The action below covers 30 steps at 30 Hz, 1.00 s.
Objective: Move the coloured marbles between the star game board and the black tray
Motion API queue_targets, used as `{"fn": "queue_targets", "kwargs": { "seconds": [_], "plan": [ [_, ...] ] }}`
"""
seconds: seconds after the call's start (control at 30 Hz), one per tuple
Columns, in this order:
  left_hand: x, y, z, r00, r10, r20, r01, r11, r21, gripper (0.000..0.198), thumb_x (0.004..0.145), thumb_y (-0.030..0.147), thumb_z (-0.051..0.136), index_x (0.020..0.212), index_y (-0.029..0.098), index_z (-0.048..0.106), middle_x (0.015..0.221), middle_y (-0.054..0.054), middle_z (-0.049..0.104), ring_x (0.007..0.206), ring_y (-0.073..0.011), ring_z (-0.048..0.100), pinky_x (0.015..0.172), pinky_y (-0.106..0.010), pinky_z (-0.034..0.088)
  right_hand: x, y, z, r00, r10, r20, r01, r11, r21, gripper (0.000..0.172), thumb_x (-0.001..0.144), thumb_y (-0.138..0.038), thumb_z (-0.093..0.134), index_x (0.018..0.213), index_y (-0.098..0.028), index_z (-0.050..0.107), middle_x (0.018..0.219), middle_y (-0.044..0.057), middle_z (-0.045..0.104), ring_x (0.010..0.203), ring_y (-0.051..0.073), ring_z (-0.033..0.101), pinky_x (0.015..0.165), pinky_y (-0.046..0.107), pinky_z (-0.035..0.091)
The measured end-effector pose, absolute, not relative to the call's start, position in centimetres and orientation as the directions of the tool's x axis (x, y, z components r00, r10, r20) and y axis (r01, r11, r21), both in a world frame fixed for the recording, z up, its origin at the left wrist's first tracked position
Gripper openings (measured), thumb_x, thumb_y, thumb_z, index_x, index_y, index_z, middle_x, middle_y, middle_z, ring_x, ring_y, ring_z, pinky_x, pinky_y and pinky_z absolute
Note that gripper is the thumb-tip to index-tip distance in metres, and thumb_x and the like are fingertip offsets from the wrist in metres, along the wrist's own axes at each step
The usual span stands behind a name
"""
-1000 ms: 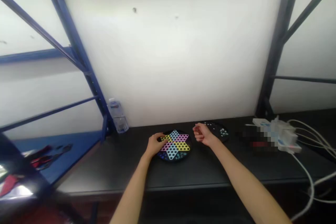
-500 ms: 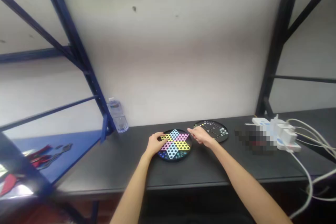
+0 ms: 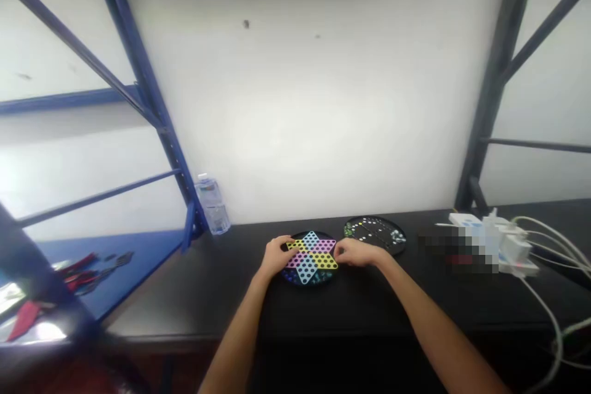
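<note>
A Chinese checkers board (image 3: 306,272), round and black-rimmed, carries a perforated star in light blue, pink and yellow. Blue and green pieces show around the star's lower points. My left hand (image 3: 277,254) rests over the board's left side, its thumb across the star and its fingers at the upper left edge, so it grips the board there. At the right edge my right hand (image 3: 353,252) is closed, fingertips pinched together beside the tip of a yellow point. Whatever those fingertips hold, if anything, is hidden. Behind that hand lies a second round black board (image 3: 373,228) with small white dots.
A clear plastic bottle (image 3: 213,206) leans at the wall on the left. White power strips (image 3: 512,246) with plugs and cables lie at the right, beside a blurred-out patch. Blue shelf posts (image 3: 161,117) and a blue surface (image 3: 138,265) with red-handled tools are at the left.
My right hand has come down from the board's upper right, where its index finger pointed out, to the right edge, fingers now curled together. My left hand stays put; the view has shifted slightly.
</note>
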<state>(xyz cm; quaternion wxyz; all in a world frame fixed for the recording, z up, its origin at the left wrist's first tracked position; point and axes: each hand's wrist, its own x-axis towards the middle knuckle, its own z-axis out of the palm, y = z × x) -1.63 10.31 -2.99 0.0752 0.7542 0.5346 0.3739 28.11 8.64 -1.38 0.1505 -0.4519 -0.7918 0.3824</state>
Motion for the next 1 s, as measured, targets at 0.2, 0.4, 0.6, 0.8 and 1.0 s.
{"fn": "queue_targets", "kwargs": {
  "seconds": [0.2, 0.4, 0.6, 0.8, 1.0],
  "plan": [
    [-1.7, 10.5, -3.0, 0.149, 0.861, 0.486, 0.760, -0.414, 0.500, 0.033, 0.072, 0.045, 0.065, 0.094, 0.022, 0.073, 0.112, -0.006, 0.068, 0.107, -0.0241, 0.060, 0.099, -0.038, 0.043, 28.2, 8.8, -1.3, -0.479, 0.875, -0.075, 0.345, 0.109, -0.932, 0.024, 0.076, -0.038, 0.064, 0.084, -0.016, 0.060, 0.048, -0.007, 0.043, 0.035, 0.004, 0.030, 0.034, 0.017, 0.017],
    [-1.8, 10.6, -3.1, 0.156, 0.859, 0.488, 0.760, -0.420, 0.496, 0.034, 0.072, 0.046, 0.064, 0.095, 0.023, 0.073, 0.111, -0.006, 0.068, 0.107, -0.0240, 0.060, 0.099, -0.037, 0.043, 29.3, 9.8, -0.8, -0.420, 0.904, 0.077, -0.399, -0.108, -0.911, 0.027, 0.082, -0.043, 0.059, 0.089, -0.017, 0.055, 0.047, -0.012, 0.026, 0.036, 0.003, 0.011, 0.033, 0.018, 0.011],
    [-1.7, 10.4, -3.0, 0.146, 0.858, 0.493, 0.765, -0.414, 0.493, 0.033, 0.072, 0.046, 0.064, 0.094, 0.023, 0.073, 0.111, -0.005, 0.068, 0.106, -0.0242, 0.061, 0.098, -0.037, 0.044, 30.8, 11.1, -1.4, -0.304, 0.951, 0.056, -0.616, -0.152, -0.773, 0.023, 0.083, -0.040, 0.054, 0.079, -0.017, 0.053, 0.046, -0.010, 0.030, 0.034, 0.004, 0.014, 0.032, 0.018, 0.011],
    [-1.7, 10.2, -2.8, 0.145, 0.856, 0.496, 0.763, -0.416, 0.495, 0.032, 0.072, 0.044, 0.065, 0.093, 0.022, 0.073, 0.110, -0.006, 0.069, 0.105, -0.0241, 0.062, 0.098, -0.037, 0.044, 31.8, 11.7, -0.7, 0.096, 0.994, 0.051, -0.438, 0.088, -0.895, 0.035, 0.079, -0.041, 0.059, 0.064, -0.021, 0.035, 0.043, -0.011, 0.027, 0.032, 0.003, 0.017, 0.031, 0.017, 0.010],
    [-1.4, 10.1, -2.8, 0.138, 0.850, 0.508, 0.749, -0.426, 0.508, 0.029, 0.070, 0.041, 0.067, 0.091, 0.022, 0.074, 0.108, -0.006, 0.069, 0.104, -0.0249, 0.062, 0.098, -0.037, 0.044, 33.0, 11.3, -0.3, 0.321, 0.935, 0.149, -0.236, 0.232, -0.944, 0.046, 0.075, -0.051, 0.061, 0.063, -0.023, 0.027, 0.043, -0.011, 0.022, 0.034, 0.004, 0.018, 0.032, 0.018, 0.013]
  ]
}}
